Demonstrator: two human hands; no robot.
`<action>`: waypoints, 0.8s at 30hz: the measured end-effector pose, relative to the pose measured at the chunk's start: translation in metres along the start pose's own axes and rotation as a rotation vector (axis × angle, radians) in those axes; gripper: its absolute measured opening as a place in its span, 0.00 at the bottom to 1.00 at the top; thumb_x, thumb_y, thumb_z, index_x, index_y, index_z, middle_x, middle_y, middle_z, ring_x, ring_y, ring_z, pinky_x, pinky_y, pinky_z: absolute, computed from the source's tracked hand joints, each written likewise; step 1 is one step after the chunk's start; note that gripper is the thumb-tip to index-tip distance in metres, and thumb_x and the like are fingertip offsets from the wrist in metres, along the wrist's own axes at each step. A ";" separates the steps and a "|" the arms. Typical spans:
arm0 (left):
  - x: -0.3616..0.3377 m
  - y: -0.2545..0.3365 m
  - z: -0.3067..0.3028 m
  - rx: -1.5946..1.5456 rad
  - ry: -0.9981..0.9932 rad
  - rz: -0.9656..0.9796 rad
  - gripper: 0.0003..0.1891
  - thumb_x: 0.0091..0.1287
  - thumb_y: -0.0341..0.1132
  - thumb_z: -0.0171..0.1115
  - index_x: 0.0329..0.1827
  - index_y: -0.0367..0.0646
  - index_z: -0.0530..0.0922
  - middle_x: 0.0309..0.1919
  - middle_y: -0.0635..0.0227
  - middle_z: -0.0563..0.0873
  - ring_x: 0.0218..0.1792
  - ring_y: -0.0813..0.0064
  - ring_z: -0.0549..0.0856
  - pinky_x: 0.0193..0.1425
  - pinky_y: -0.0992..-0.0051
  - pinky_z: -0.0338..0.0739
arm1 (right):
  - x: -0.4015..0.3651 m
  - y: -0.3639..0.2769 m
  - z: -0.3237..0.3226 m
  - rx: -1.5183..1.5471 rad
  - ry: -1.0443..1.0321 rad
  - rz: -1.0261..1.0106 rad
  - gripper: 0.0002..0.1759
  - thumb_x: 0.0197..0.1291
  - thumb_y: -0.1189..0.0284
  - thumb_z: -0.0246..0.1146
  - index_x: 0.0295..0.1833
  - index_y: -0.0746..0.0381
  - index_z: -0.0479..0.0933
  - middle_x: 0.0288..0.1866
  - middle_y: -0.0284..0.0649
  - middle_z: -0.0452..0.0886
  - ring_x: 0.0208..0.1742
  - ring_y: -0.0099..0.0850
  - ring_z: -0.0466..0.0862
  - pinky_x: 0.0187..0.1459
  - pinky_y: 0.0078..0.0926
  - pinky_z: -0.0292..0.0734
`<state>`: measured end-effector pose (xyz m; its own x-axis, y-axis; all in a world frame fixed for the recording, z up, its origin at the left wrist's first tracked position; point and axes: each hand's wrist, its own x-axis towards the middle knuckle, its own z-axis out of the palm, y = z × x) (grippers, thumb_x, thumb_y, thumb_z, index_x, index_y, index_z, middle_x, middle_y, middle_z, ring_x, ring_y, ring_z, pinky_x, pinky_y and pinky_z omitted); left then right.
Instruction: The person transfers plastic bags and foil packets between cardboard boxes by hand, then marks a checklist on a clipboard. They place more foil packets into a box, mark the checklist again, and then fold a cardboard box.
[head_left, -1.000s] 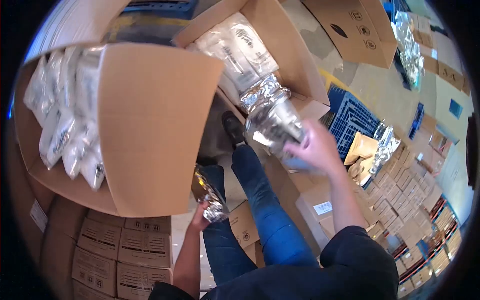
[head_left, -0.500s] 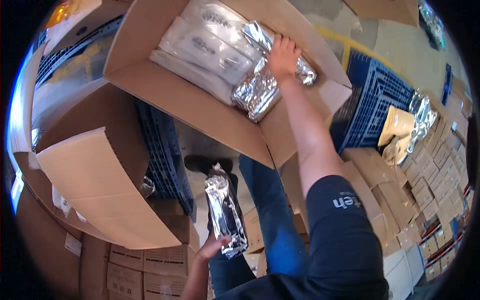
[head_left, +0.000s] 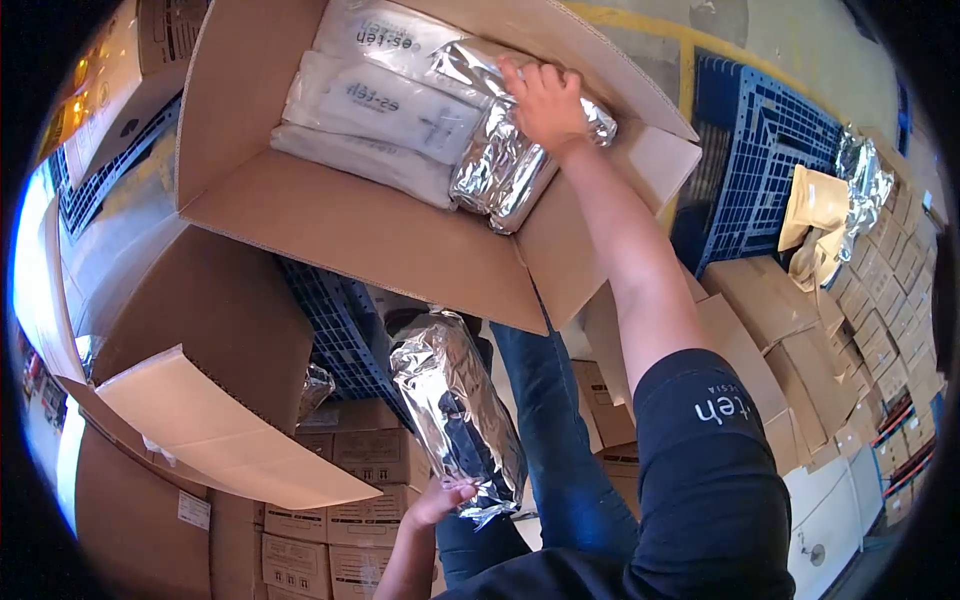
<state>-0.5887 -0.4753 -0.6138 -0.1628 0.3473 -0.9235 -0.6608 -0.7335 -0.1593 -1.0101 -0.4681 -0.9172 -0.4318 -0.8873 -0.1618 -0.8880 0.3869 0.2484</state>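
My left hand (head_left: 443,500) grips the lower end of a bulky silver foil package (head_left: 455,410), held low in front of my legs. Dark contents show along its side. My right hand (head_left: 550,108) reaches into an open cardboard box (head_left: 370,230). Its fingers are spread over a silver foil package (head_left: 468,68) near the box's far right side. More crinkled foil packages (head_left: 490,160) lie just below that hand. Beside them are several whitish plastic-wrapped packs (head_left: 375,100) with dark printing. The palm hides part of the foil beneath it.
A second open carton (head_left: 230,430) stands at left with its flap sticking out. Stacked cartons (head_left: 340,540) are at lower left, and more boxes (head_left: 765,310) at right. Blue pallets (head_left: 770,150) lie on the floor. A yellow padded envelope (head_left: 815,205) and loose foil are at far right.
The foil package in my left hand has come up closer, its broad side turned more into view. My right hand stays on the foil in the box. The view has shifted slightly.
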 end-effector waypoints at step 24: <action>0.034 0.183 0.082 0.856 0.179 0.636 0.46 0.43 0.58 0.66 0.60 0.35 0.62 0.49 0.50 0.76 0.49 0.58 0.78 0.54 0.67 0.70 | -0.120 -0.043 -0.264 1.815 -0.088 0.888 0.52 0.50 0.73 0.65 0.71 0.62 0.35 0.68 0.44 0.54 0.67 0.32 0.58 0.65 0.31 0.55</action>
<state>-0.7749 -0.5498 -0.6462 -0.5935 -0.0944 -0.7993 -0.7965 -0.0732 0.6002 -0.8785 -0.4442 -0.6558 -0.7078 -0.3564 -0.6099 0.4567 0.4279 -0.7800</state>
